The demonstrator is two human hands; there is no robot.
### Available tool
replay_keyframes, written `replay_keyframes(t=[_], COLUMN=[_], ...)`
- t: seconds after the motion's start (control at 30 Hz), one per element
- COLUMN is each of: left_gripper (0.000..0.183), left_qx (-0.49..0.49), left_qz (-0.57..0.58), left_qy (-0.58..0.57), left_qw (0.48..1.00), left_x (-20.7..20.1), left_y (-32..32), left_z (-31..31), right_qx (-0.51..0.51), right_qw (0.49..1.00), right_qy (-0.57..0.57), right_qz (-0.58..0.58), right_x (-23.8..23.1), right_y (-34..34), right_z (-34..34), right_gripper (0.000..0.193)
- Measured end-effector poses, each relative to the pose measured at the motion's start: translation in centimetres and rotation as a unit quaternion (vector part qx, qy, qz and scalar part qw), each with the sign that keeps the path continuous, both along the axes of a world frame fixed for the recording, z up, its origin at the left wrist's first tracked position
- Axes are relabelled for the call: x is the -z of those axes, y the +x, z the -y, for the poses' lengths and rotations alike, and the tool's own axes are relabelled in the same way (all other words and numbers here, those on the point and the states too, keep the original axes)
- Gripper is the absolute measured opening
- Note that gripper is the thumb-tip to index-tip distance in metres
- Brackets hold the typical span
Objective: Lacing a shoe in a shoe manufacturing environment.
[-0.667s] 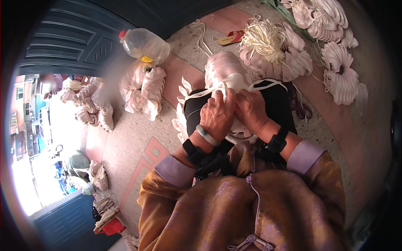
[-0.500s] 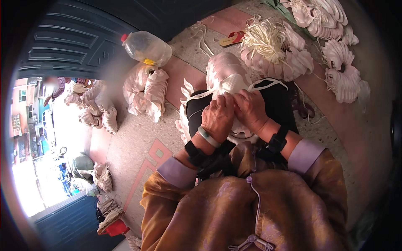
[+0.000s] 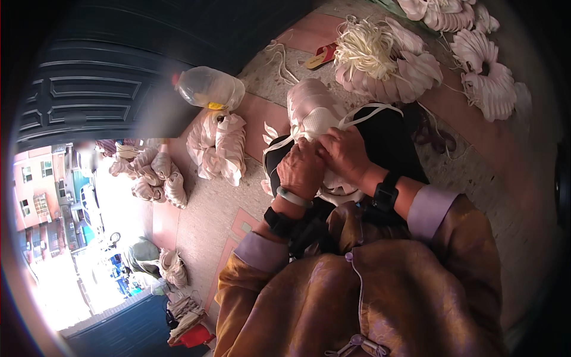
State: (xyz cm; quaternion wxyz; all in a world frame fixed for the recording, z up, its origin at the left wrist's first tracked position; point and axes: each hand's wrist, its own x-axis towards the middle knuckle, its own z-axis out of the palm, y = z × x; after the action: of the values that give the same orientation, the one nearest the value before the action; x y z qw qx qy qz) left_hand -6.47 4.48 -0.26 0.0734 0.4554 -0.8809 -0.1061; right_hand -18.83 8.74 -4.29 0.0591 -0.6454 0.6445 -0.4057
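Note:
On my lap, between black-clad knees, lies a row of nested pale pink pieces that look like shoe uppers [image 3: 310, 96]. The nearest has a white mesh part [image 3: 319, 121]. My left hand [image 3: 302, 169] and my right hand [image 3: 346, 154] meet just below this mesh, fingers bent and pinched together at its near edge. A flat white lace [image 3: 370, 109] loops over my right knee, and another lace end runs over the left knee. What the fingertips grip is mostly hidden by the hands; it appears to be the white lace.
A bundle of cream laces [image 3: 364, 50] sits on more pale uppers [image 3: 410, 77] ahead. Other upper bundles [image 3: 217, 149] lie left and far right [image 3: 488, 77]. A clear plastic jug [image 3: 211, 87], a sandal [image 3: 321, 56], dark doors [image 3: 95, 86] and a bright doorway surround me.
The whole view has shifted slightly, with the left-hand things sitting lower and further right. Both hands stay pinched together at the mesh, having moved only a little.

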Motion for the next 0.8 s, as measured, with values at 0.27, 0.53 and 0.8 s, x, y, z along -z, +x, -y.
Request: replay_keyframes(t=[0.27,0.53,0.8], left_gripper=[0.021,0.016,0.016], left_qx=[0.005,0.057,0.036], left_qz=[0.035,0.063,-0.039], left_qy=[0.007,0.047,0.076], left_qw=[0.999,0.995,0.996], left_x=[0.7,0.2,0.1], left_y=[0.1,0.5,0.4], left_z=[-0.1,1.8,1.5], right_qx=[0.012,0.01,0.009], right_qw=[1.0,0.998,0.984], right_qy=[0.001,-0.015,-0.03], right_qz=[-0.01,-0.065,-0.174], right_x=[0.1,0.8,-0.2], right_y=[0.4,0.4,0.7], right_z=[-0.4,0.1,0.5], right_gripper=[0.009,0.004,0.004])
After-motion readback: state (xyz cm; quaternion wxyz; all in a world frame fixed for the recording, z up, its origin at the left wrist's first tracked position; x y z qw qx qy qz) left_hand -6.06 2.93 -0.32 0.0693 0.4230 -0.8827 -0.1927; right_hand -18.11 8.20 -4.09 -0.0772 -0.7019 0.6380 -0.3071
